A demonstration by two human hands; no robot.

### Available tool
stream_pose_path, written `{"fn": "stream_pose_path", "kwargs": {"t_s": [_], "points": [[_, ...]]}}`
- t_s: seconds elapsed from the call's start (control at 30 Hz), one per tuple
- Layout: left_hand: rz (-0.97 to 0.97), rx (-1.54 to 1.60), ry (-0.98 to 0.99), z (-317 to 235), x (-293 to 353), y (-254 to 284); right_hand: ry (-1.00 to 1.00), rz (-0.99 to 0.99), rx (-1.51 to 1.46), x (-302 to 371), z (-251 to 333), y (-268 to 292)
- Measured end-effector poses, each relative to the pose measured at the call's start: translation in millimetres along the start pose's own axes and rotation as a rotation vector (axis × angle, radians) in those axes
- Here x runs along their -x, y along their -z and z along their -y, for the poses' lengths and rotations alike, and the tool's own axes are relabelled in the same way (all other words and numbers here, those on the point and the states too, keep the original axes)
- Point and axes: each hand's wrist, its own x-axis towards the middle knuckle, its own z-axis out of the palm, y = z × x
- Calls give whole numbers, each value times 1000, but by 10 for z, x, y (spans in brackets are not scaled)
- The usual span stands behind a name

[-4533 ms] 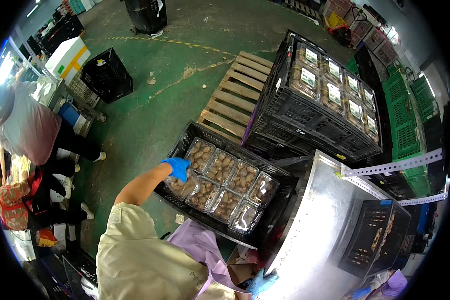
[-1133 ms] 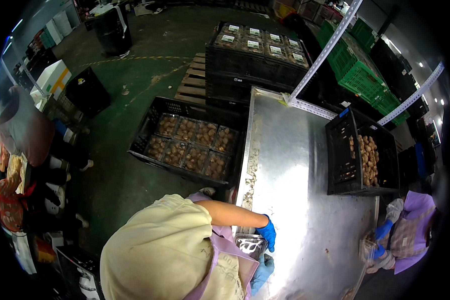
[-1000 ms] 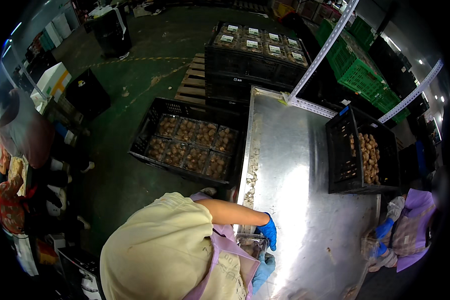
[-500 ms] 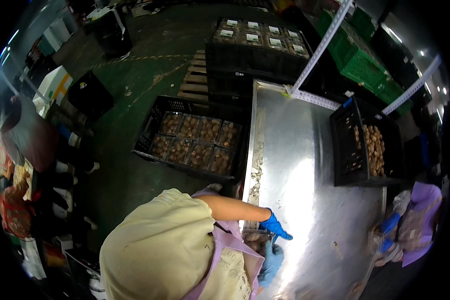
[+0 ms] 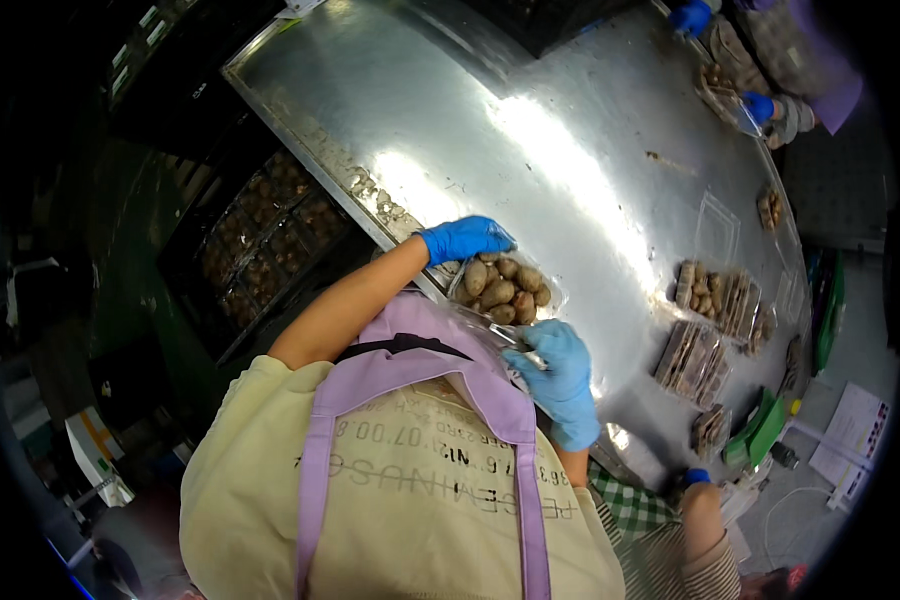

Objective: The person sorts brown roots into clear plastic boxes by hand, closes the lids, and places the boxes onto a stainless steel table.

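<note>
A clear plastic box of brown, egg-shaped produce (image 5: 502, 286) lies at the table edge in front of my apron. I cannot tell whether the pieces are small potatoes or mushrooms. My left hand (image 5: 469, 240), in a dark blue glove, lies along the box's far rim with fingers stretched out flat. At the near side, my right hand (image 5: 558, 372) in a light blue glove has its fingers bent around a shiny clear plastic edge (image 5: 502, 333), seemingly the box's lid. The glove hides part of that edge.
Filled clear boxes (image 5: 692, 362) stand on the metal table (image 5: 420, 105) at right, beside a green object (image 5: 760, 432). A co-worker's gloved hand (image 5: 758, 106) holds a box at far right; another person's arm (image 5: 705, 520) is at lower right. A black crate (image 5: 195, 250) of filled boxes sits left.
My view has swung right and down toward the box. The left hand now lies along the far rim, the right hand at the near side. More of the produce shows between them.
</note>
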Motion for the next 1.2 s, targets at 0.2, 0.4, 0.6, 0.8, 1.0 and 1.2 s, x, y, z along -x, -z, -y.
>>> {"fn": "stream_pose_path", "kwargs": {"t_s": [0.2,0.4,0.6,0.8,1.0,1.2], "points": [[-413,222,-150,-218,138,156,19,-125,279,50,-144,308],[-901,292,-89,-32,487,112,1,-66,519,16,-607,240],[-414,45,87,79,954,-43,-216,-92,595,382,-1249,-53],[-867,-316,-50,40,715,171,-574,-343,-216,133,-760,-463],[-545,-287,-95,-9,299,497,-680,-499,-166,-236,-912,-672],[-451,-366,9,-39,669,323,-580,-520,217,-462,-856,-707]]}}
